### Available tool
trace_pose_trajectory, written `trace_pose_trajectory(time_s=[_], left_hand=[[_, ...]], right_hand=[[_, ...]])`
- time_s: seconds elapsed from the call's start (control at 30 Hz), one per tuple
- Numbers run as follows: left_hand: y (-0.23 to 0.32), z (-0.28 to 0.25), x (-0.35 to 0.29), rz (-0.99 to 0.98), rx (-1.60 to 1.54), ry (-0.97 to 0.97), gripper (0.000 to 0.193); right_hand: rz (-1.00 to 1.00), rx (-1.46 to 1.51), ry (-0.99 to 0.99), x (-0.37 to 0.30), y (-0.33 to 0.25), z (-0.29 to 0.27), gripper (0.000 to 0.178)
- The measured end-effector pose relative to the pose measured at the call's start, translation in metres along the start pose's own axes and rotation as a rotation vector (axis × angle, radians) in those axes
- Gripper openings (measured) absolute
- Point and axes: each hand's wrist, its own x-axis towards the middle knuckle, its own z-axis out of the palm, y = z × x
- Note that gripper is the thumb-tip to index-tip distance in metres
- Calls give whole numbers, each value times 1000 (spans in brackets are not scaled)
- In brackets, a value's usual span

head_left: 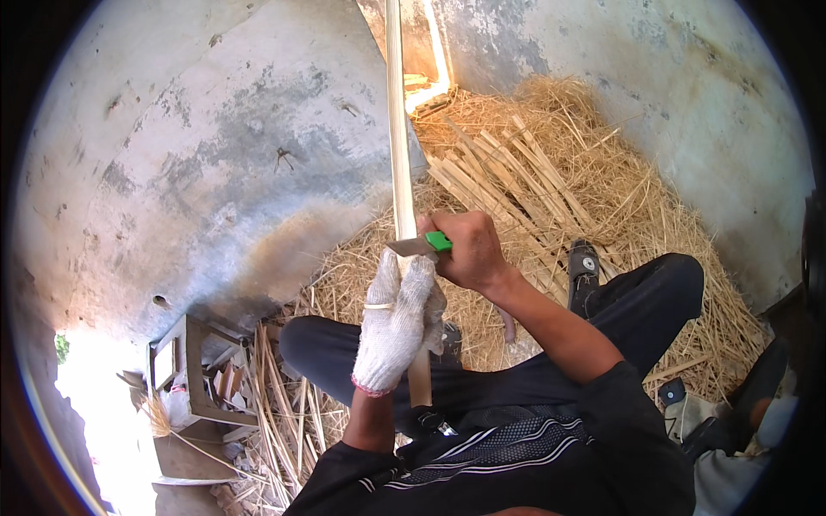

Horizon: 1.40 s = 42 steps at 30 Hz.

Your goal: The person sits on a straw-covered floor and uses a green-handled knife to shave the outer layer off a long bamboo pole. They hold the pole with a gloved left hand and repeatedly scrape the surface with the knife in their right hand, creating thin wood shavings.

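A long, pale strip of split bamboo or wood runs from the top of the view down between my hands, its lower end showing below by my lap. My left hand, in a white knitted glove with a band round one finger, is closed around the strip. Just above it, my bare right hand grips a knife with a green handle. The knife's blade lies across the strip, close to the gloved fingertips. My right fingers partly hide the handle.
Shavings cover the floor ahead, with a bundle of split strips on them. A wooden frame holding scraps stands at left, beside more thin strips. Stained walls rise around. Grey cloth lies at lower right.
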Motion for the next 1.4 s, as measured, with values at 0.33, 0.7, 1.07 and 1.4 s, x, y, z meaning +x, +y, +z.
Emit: trace_pose_trajectory(time_s=[0.33, 0.7, 1.07, 1.4], left_hand=[[-11, -8, 2, -24, -75, 45, 16], [-14, 16, 1, -114, -27, -73, 19], [-4, 3, 12, -23, -66, 42, 27], [-31, 3, 4, -196, -104, 122, 11]], right_hand=[[-106, -257, 105, 4, 23, 25, 42], [524, -335, 28, 66, 114, -21, 37], [-49, -149, -125, 8, 16, -6, 38], [64, -345, -59, -2, 54, 40, 39]])
